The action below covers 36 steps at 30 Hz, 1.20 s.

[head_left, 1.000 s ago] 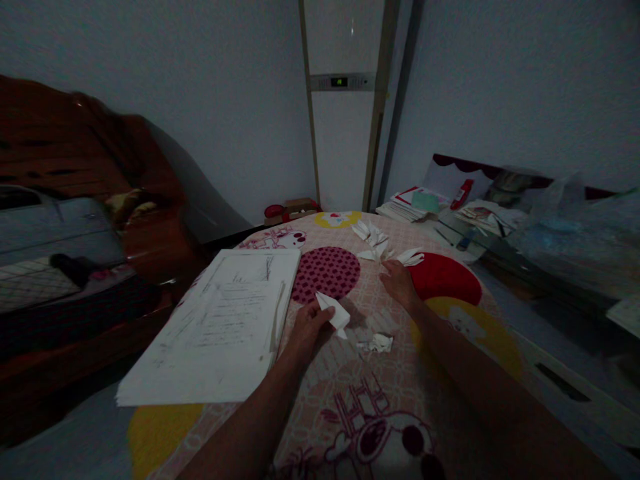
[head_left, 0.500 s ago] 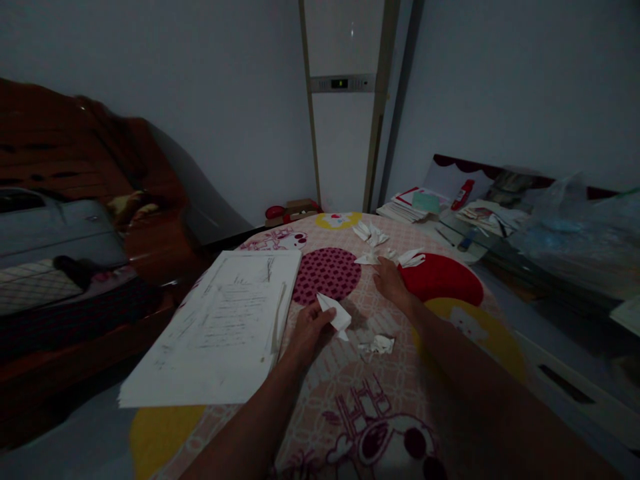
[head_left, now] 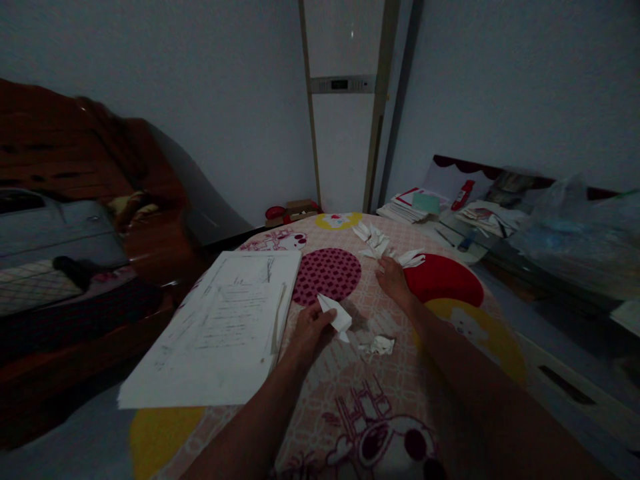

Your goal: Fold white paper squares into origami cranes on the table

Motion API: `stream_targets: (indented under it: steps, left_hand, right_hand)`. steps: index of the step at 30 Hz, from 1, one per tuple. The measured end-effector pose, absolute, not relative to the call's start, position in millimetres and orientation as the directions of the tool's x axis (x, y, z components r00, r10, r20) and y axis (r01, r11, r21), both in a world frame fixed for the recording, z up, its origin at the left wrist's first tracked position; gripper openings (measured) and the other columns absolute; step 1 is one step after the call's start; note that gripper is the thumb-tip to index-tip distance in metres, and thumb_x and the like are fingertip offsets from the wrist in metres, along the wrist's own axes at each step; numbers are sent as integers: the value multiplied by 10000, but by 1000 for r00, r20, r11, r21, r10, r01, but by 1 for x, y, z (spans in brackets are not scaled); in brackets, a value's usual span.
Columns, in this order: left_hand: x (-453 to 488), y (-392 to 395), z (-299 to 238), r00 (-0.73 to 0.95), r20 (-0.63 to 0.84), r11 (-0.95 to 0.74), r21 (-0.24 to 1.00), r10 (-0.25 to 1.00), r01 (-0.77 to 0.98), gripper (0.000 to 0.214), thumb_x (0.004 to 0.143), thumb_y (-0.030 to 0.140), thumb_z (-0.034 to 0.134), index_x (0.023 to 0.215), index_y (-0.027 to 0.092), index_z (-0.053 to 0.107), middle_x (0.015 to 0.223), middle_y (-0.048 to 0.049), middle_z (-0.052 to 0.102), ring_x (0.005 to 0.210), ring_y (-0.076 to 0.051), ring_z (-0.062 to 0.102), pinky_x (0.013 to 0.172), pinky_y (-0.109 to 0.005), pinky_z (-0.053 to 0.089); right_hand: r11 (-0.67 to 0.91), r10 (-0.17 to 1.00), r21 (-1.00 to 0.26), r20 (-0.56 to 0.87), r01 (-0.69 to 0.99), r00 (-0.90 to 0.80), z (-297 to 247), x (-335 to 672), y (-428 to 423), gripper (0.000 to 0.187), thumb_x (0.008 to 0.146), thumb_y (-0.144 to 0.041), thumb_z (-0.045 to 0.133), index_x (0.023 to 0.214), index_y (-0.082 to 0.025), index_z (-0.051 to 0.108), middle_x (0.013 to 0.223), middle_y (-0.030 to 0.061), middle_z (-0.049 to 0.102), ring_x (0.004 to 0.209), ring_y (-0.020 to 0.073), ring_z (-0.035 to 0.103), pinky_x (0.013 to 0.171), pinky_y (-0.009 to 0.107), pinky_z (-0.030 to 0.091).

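Observation:
My left hand (head_left: pixel 311 327) is closed on a folded white paper (head_left: pixel 338 316), pinched between thumb and fingers just above the patterned tablecloth. Farther off, my right hand (head_left: pixel 393 277) has its fingers against a white folded paper piece (head_left: pixel 373 252), which they partly cover; the grip looks closed. Beyond it lies another folded paper (head_left: pixel 369 233), close up against that piece. To the right of my right fingers sits one more folded paper (head_left: pixel 412 258) by the red patch. A crumpled paper scrap (head_left: pixel 381 345) lies between my forearms.
A stack of printed sheets (head_left: pixel 235 327) covers the left of the tablecloth (head_left: pixel 345 387). On the right, a glass-topped stand holds papers, a red bottle (head_left: pixel 463 195) and a plastic bag (head_left: pixel 565 220). A wooden bench (head_left: pixel 150 233) stands left; a tall white cabinet unit (head_left: pixel 345 143) is behind.
My right hand has shifted slightly right, and the paper piece at its fingers has moved away toward the far folded paper. My left hand keeps its paper nearly still.

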State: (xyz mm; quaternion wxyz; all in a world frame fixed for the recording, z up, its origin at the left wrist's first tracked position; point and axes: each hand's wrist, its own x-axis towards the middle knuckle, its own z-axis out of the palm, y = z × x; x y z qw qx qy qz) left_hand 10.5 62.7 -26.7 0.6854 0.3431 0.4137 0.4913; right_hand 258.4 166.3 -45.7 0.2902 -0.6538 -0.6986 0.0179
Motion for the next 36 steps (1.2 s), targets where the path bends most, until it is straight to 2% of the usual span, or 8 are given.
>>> stream_targets:
  steps: [5,9,13,20,24,28,32,36]
  left_hand:
    - [10,63,-30,182,-217,273,876,959,-398,303,616,294,861,802,107,713,668,-56,697,574,-148,636,586,-252,501]
    - [9,65,-34,183,-220,275,883,958,-380,301,620,301,857,805,109,718,712,-64,714,582,-149,642,576,-245,492]
    - [9,67,-37,182,-215,270,886,959,-378,294,619,301,857,804,116,722,743,-64,725,596,-149,648,591,-248,497]
    - [10,63,-28,171,-208,259,890,963,-376,311,613,309,863,806,108,725,743,-76,730,600,-152,646,595,-251,498]
    - [11,61,-25,174,-215,267,885,961,-382,309,616,314,862,800,109,721,740,-75,729,583,-145,637,587,-248,494]
    - [12,61,-26,169,-214,262,894,962,-364,323,604,320,868,797,106,722,759,-80,731,616,-154,648,594,-245,499]
    - [12,61,-30,170,-214,261,907,962,-332,348,606,341,869,828,111,733,802,-84,737,636,-160,653,600,-249,499]
    - [10,63,-33,166,-196,241,915,966,-323,345,616,349,867,831,112,736,790,-80,734,652,-166,659,622,-255,500]
  right_hand:
    - [90,941,-475,328,876,81,-37,267,166,276,821,-172,536,1008,-134,735,1091,125,732,985,242,669,902,342,519]
    - [52,953,-489,285,871,104,-33,269,164,239,792,-155,584,959,-142,754,1100,118,741,1034,234,665,946,307,484]
    - [14,958,-490,255,871,129,-31,268,161,265,806,-164,590,1006,-132,760,1161,137,732,1091,240,658,978,308,465]
    - [1,958,-467,253,884,133,-26,271,157,216,810,-175,575,907,-147,766,1019,116,762,951,229,685,873,302,493]
    - [23,952,-446,283,895,117,-25,270,151,204,817,-183,570,887,-150,760,993,116,763,929,231,684,867,302,495]
    - [56,938,-426,333,903,99,-21,271,154,273,832,-169,544,1001,-129,755,1100,146,747,1021,249,674,933,329,492]
    - [72,918,-394,384,916,93,-4,278,182,352,843,-121,477,1071,-144,744,1207,137,713,1145,251,633,1012,365,458]
    - [80,931,-346,361,935,54,12,279,220,284,804,-111,513,926,-146,767,1118,127,733,1096,253,645,960,344,471]
